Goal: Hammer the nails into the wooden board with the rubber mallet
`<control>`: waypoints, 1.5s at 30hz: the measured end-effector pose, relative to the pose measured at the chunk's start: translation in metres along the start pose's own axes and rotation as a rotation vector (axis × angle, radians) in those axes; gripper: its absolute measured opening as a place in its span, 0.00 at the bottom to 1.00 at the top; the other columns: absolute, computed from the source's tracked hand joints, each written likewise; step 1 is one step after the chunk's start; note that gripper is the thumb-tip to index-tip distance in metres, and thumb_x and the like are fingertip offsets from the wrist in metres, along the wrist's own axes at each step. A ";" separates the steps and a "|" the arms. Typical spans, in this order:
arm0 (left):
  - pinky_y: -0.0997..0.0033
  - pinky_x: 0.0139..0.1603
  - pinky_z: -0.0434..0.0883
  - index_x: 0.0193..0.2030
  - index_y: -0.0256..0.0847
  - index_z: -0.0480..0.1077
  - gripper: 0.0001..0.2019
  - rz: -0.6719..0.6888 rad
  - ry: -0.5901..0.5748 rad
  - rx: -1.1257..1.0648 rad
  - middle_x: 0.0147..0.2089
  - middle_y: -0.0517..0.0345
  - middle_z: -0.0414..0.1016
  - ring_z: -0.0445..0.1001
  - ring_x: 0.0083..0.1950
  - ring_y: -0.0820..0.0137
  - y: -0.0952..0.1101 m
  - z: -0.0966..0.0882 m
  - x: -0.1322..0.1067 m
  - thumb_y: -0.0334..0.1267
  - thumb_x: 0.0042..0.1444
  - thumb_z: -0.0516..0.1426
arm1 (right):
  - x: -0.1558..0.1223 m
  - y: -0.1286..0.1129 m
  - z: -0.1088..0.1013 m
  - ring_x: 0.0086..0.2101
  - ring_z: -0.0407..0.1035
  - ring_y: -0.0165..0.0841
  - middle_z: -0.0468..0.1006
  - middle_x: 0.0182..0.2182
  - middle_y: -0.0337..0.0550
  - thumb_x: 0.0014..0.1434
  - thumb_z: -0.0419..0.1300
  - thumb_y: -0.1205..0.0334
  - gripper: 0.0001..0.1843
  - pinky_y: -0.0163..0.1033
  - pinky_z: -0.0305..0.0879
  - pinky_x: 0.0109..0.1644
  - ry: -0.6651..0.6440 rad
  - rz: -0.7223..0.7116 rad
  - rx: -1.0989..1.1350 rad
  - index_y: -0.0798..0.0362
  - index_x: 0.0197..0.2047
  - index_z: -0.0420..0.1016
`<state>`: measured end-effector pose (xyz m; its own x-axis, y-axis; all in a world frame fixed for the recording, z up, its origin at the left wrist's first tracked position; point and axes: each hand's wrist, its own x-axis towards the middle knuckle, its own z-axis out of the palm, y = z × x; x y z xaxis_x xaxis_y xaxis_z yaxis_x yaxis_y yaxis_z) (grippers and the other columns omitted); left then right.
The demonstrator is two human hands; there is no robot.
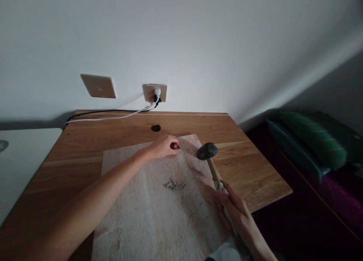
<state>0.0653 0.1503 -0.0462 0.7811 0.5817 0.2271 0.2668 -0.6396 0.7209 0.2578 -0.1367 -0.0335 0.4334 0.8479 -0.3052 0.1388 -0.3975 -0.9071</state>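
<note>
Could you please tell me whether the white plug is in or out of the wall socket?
In: the white plug sits against the wall socket, with its white cord trailing away.

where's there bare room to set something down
Bare tabletop lies between the rubber mallet and its right edge; the board is also bare just below the nails. It's crowded around the left hand at the board's far end and around the right hand.

A black-headed mallet (207, 151) is slanting over the right edge of a pale, scuffed board (141, 212); silvery nails (173, 185) are lying loosely piled mid-board.
</note>
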 end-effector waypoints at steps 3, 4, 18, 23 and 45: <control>0.73 0.34 0.62 0.33 0.38 0.81 0.01 0.000 -0.003 -0.006 0.29 0.61 0.77 0.71 0.30 0.73 0.001 -0.001 0.000 0.30 0.54 0.67 | -0.001 -0.002 0.001 0.11 0.55 0.23 0.69 0.20 0.27 0.64 0.61 0.27 0.38 0.28 0.53 0.12 0.030 0.023 -0.014 0.50 0.61 0.70; 0.73 0.35 0.62 0.33 0.38 0.81 0.01 0.002 -0.004 -0.009 0.29 0.61 0.77 0.71 0.30 0.73 0.001 -0.001 -0.001 0.30 0.54 0.67 | -0.001 -0.002 0.001 0.11 0.55 0.23 0.69 0.21 0.27 0.63 0.61 0.27 0.39 0.28 0.52 0.11 0.037 0.032 -0.015 0.50 0.61 0.71; 0.69 0.36 0.62 0.28 0.41 0.77 0.09 0.124 -0.230 0.103 0.29 0.62 0.76 0.70 0.30 0.72 0.048 -0.040 -0.012 0.23 0.51 0.62 | -0.002 -0.003 0.003 0.11 0.54 0.22 0.68 0.19 0.26 0.65 0.61 0.29 0.41 0.27 0.53 0.12 0.030 0.021 0.002 0.52 0.66 0.68; 0.66 0.33 0.60 0.21 0.44 0.71 0.13 0.150 -0.470 0.106 0.25 0.63 0.74 0.67 0.29 0.70 0.081 -0.036 -0.030 0.22 0.44 0.65 | -0.002 -0.003 0.003 0.11 0.53 0.24 0.63 0.15 0.23 0.65 0.61 0.28 0.43 0.27 0.54 0.12 0.040 0.019 -0.026 0.55 0.67 0.69; 0.73 0.35 0.65 0.35 0.40 0.78 0.01 -0.027 -0.036 -0.089 0.32 0.61 0.79 0.72 0.32 0.73 0.015 -0.047 -0.010 0.34 0.57 0.64 | -0.001 -0.003 0.005 0.11 0.55 0.23 0.67 0.19 0.26 0.61 0.61 0.24 0.44 0.28 0.54 0.12 0.046 0.055 0.007 0.54 0.63 0.71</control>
<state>0.0347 0.1582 -0.0066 0.7942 0.5789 0.1845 0.2381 -0.5759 0.7821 0.2525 -0.1345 -0.0314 0.4809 0.8079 -0.3407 0.1080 -0.4402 -0.8914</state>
